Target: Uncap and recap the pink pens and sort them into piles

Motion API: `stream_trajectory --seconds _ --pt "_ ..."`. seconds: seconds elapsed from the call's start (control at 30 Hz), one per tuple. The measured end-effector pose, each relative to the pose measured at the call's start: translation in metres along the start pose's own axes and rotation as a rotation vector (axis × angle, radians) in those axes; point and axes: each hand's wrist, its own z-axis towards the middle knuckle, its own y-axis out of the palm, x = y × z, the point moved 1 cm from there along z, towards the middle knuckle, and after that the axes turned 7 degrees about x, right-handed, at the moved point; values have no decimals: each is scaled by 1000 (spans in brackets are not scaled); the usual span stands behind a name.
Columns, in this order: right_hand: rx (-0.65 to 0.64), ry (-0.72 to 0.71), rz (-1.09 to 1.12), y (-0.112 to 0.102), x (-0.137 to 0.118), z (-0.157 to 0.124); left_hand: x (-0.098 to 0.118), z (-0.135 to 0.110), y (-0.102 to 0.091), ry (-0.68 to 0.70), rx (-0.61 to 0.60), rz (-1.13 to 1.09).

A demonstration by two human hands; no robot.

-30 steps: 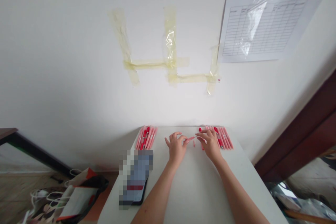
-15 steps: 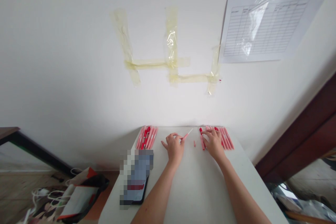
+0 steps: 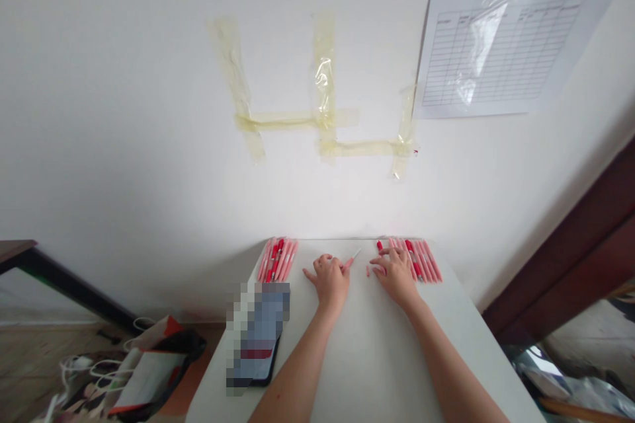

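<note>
My left hand (image 3: 331,283) is closed on a pink pen barrel (image 3: 348,263), with a thin white refill (image 3: 356,254) sticking out of its upper end. Just to the right a small pink pen part (image 3: 368,271) lies on the white table. My right hand (image 3: 397,279) hovers beside that part, thumb and fingers apart and nothing visible in them. Partly under its fingers is a red-topped pen (image 3: 380,245). Right of this hand several pink pens (image 3: 430,261) and a red pen (image 3: 413,260) lie in a row.
Another row of pink and red pens (image 3: 278,260) lies at the table's back left. A phone (image 3: 258,337) sits near the left edge. The white wall (image 3: 149,145) rises right behind the table (image 3: 372,370). Bags (image 3: 153,370) stand on the floor at left.
My right hand has moved left and slightly down, from the red-topped pen toward the small pink part. My left hand has barely shifted; the barrel and refill in it point more steeply up.
</note>
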Motion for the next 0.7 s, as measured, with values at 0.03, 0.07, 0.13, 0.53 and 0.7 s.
stream_trajectory --seconds 0.03,0.07,0.13,0.53,0.7 --pt "-2 -2 0 0 0 0 0 0 0 3 1 1" --pt "-3 -3 0 1 -1 0 0 -1 0 7 3 2" --pt "1 -3 0 2 -1 -1 0 -1 0 12 4 4" --pt "12 -1 -11 2 0 -1 7 -3 0 108 27 -152" --pt "14 1 -11 2 0 -1 14 -9 4 160 -39 -153"
